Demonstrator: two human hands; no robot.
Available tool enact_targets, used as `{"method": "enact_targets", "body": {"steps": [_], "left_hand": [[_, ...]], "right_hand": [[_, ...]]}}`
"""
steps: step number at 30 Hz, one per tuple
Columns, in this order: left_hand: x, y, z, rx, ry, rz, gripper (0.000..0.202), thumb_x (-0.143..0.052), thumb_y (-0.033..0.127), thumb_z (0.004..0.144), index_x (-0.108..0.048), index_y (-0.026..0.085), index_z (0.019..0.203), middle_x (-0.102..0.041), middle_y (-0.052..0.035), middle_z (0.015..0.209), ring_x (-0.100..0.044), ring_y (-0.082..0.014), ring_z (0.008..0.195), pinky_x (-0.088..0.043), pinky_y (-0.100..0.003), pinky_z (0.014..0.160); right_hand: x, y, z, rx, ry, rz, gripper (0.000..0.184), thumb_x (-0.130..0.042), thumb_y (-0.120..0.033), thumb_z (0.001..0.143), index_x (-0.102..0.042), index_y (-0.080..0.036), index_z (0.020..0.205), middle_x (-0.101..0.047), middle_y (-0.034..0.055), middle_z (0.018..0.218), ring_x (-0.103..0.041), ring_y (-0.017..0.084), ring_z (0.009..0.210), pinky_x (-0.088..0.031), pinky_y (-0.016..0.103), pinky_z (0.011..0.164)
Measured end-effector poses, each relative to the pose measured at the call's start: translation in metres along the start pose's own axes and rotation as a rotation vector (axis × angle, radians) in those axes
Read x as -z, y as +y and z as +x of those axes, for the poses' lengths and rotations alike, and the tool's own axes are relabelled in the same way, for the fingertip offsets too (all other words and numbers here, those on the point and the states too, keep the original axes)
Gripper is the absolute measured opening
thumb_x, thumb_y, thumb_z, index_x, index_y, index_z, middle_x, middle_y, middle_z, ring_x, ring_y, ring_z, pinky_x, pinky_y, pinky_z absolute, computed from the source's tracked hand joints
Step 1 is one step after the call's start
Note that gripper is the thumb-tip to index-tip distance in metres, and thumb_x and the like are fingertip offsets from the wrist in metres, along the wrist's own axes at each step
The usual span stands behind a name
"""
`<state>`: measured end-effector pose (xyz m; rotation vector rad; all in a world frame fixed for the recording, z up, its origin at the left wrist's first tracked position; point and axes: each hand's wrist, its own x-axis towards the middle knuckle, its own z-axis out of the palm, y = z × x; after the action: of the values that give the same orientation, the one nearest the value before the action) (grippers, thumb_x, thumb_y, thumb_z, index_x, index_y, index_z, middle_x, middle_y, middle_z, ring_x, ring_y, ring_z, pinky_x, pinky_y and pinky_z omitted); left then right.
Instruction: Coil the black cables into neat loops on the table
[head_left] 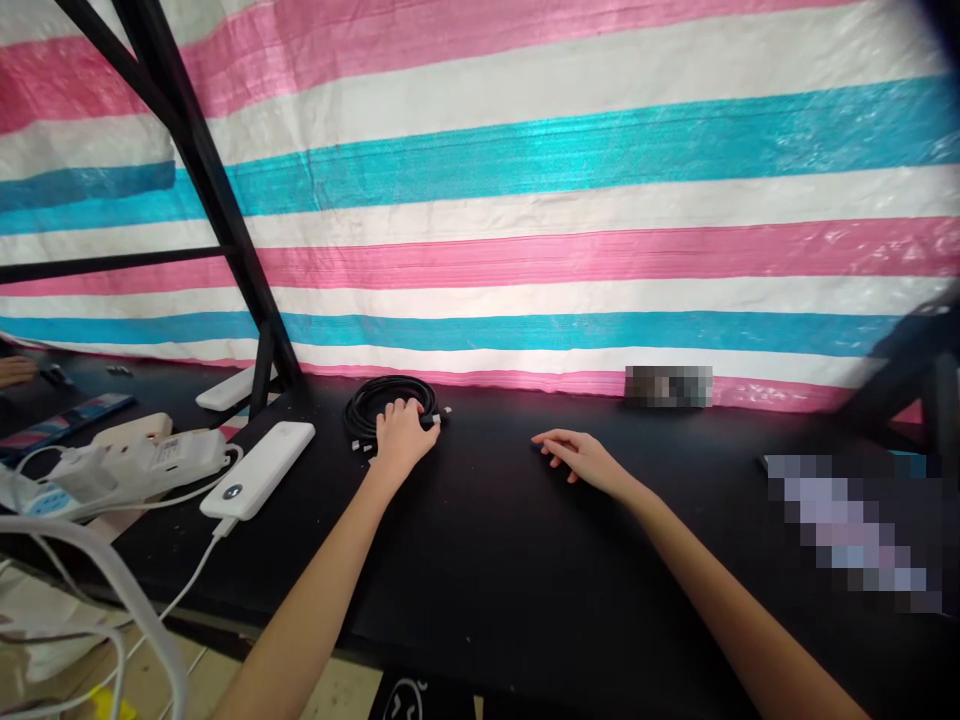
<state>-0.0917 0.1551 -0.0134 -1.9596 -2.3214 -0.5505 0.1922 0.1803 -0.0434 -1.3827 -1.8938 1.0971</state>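
Observation:
A coil of black cables [361, 402] with light-coloured connector ends lies near the back of the black table, left of the middle. My left hand [402, 432] reaches over its front right part, fingers bent down and closed on the cables. One pale connector shows by its thumb side; what lies under the palm is hidden. To the right, my right hand [581, 458] rests low over the tabletop with its fingers stretched loosely and slightly apart. Nothing is in it.
Left of the coil lies a white power bank [259, 470] with a plugged-in white cable. Further left are a white power strip [172, 455], a phone [71, 422] and another person's hand [16, 371]. Black metal frame bars [217, 215] stand before a striped tarp [562, 250].

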Motion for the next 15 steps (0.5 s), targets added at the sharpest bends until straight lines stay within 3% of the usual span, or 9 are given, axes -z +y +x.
{"method": "enact_targets", "body": {"steps": [5,10,15], "left_hand": [[0.000,-0.003,0.001,0.000,0.032,-0.019,0.017,-0.058,0.032,0.076,-0.062,0.018,0.084,-0.056,-0.0120,0.098,-0.050,-0.0294,0.102,-0.040,-0.037,0.080],[0.005,-0.004,0.006,0.040,0.127,-0.111,0.023,-0.044,0.034,0.086,-0.059,0.018,0.092,-0.060,-0.0114,0.100,-0.054,-0.0266,0.100,-0.041,-0.034,0.079],[0.020,-0.003,0.006,0.160,0.297,-0.223,0.032,-0.028,0.038,0.093,-0.052,0.020,0.102,-0.066,-0.0080,0.092,-0.062,-0.0225,0.084,-0.039,-0.028,0.062]], "right_hand": [[0.000,0.001,0.000,-0.001,-0.001,-0.004,0.029,-0.047,-0.027,0.083,-0.064,-0.015,0.103,-0.059,0.0073,0.087,-0.058,0.013,0.071,-0.046,0.014,0.039],[0.000,0.001,0.000,-0.002,-0.005,0.006,0.030,-0.047,-0.029,0.083,-0.064,-0.015,0.102,-0.059,0.0078,0.088,-0.058,0.014,0.071,-0.046,0.015,0.040],[0.000,0.000,0.000,-0.015,-0.005,0.000,0.031,-0.047,-0.031,0.082,-0.064,-0.015,0.103,-0.058,0.0077,0.089,-0.057,0.014,0.071,-0.045,0.016,0.040]]}}
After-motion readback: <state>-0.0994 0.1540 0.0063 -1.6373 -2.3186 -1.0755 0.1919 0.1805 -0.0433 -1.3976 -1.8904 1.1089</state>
